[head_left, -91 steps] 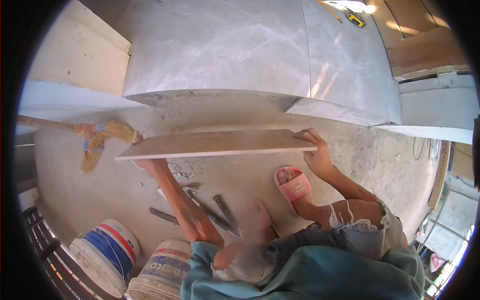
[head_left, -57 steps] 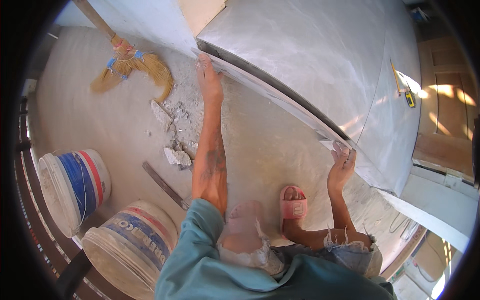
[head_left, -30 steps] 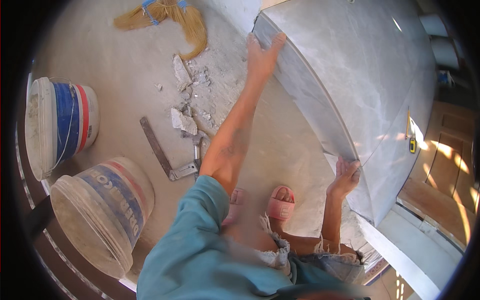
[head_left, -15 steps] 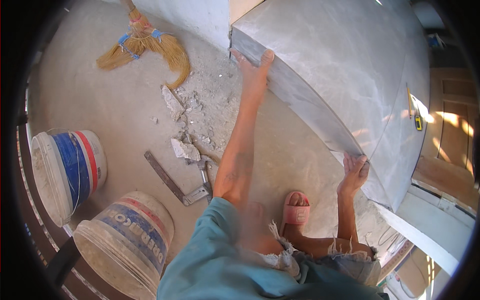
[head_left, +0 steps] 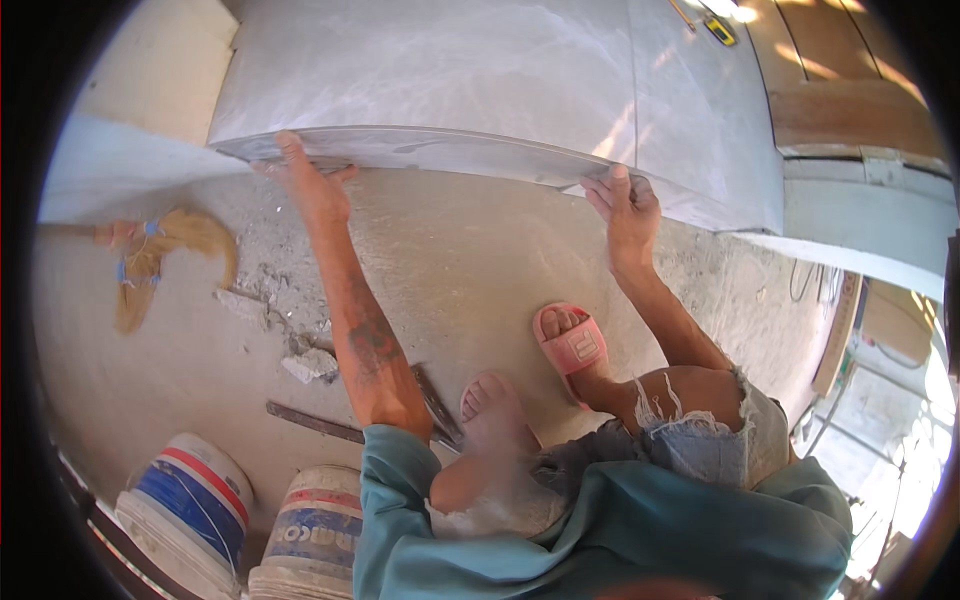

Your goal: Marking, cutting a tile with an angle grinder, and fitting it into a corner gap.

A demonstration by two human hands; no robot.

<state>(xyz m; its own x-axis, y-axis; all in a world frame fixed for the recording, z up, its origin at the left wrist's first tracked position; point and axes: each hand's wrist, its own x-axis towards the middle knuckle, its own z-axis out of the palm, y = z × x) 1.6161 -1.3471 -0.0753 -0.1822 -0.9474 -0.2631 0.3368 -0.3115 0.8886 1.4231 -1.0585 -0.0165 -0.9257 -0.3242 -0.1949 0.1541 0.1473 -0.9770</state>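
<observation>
A narrow grey tile strip (head_left: 440, 150) stands along the front edge of a raised, tiled surface (head_left: 450, 70). Against its left end rests my left hand (head_left: 318, 190), fingers spread over the front face and thumb up at the top edge. Farther right, my right hand (head_left: 632, 215) has its fingers curled at the strip's other end, with the thumb raised by the top edge. The fingertips of both hands are partly hidden. Beyond my right hand, the front face carries on to the corner.
On the floor at left lie a straw broom (head_left: 190, 240) and broken mortar chunks (head_left: 310, 363). A metal square (head_left: 315, 422) lies partly behind my left forearm. Two buckets (head_left: 190, 500) stand lower left. A yellow tape measure (head_left: 720, 30) rests on the tiles near a wooden door (head_left: 830, 50).
The view has swung round, so the tiled edge now runs nearly level across the top. Both hands stay at the strip; my left fingers are spread wider along its face.
</observation>
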